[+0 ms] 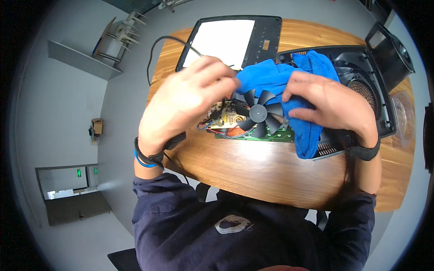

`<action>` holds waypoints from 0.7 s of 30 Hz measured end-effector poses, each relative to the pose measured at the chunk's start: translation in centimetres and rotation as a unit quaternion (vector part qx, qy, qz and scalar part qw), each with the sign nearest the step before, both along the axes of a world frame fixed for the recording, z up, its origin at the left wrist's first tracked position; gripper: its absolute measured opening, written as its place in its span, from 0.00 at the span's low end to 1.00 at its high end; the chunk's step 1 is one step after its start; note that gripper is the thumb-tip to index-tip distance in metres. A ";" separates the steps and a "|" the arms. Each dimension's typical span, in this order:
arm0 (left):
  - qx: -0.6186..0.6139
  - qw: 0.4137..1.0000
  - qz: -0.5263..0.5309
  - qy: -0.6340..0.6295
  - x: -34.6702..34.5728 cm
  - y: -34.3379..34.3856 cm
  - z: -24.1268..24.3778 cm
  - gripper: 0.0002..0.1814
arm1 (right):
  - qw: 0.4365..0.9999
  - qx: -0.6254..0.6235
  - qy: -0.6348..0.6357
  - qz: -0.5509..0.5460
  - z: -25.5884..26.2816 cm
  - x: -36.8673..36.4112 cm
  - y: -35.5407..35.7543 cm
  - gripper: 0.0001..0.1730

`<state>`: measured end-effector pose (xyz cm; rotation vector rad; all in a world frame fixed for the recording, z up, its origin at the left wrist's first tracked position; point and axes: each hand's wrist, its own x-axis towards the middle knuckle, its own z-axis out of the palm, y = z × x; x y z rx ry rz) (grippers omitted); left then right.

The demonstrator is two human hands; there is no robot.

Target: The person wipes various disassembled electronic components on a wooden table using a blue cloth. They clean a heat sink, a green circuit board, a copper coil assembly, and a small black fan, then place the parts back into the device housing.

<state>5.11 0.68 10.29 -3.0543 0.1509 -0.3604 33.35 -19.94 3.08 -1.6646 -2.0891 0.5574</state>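
Observation:
My left hand [190, 93], partly blurred, hovers with curled fingers above the left end of a circuit board [220, 118]. Whether its fingertips pinch anything is hidden. A black power cord [161, 40] arcs behind that hand. My right hand [317, 98] has its fingers and thumb on a bunched blue cloth [271, 76], gripping a fold of it. Between the hands lies a black fan impeller [258, 113] with several blades, over the wired board. A green circuit board edge [278, 136] shows beneath the fan. The cloth drapes over part of a black plastic housing [364, 61].
A black-framed panel [264, 30] with a white sheet lies at the back of the wooden table [251, 172]. At right stand a black cylindrical container [395, 61] and a clear plastic round item [403, 115]. Stools [127, 35] stand by the wall.

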 end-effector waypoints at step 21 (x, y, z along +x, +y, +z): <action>-0.201 0.944 -0.189 0.179 3.3 -2.7 -1.7 0.16 | 0.999 0.019 -0.037 0.008 1.4 0.4 -0.1 0.18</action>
